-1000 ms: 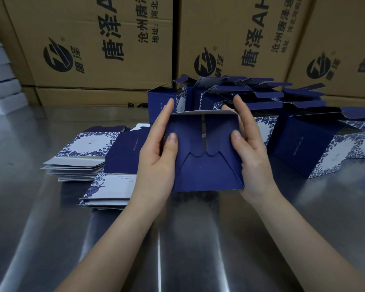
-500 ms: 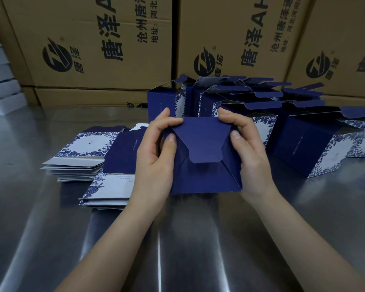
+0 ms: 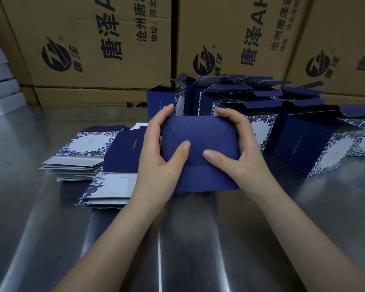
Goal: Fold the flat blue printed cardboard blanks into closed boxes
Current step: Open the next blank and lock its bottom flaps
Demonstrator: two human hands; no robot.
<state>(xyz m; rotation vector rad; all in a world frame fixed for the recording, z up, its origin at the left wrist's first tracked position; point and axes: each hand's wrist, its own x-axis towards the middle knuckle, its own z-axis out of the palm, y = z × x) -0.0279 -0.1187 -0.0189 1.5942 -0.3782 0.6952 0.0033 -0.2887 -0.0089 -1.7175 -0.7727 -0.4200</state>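
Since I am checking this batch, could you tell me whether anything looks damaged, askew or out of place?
Nothing looks damaged; the held box looks neat. The flat blanks on the left are stacked unevenly, edges fanned out, and the far-right box sits askew to the upright boxes.

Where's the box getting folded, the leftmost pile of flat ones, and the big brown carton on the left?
box being folded (image 3: 198, 133): head view, its folded-down flap.
leftmost pile of flat blanks (image 3: 89, 142): head view, top sheet's white panel.
left brown carton (image 3: 89, 39): head view, its front face.
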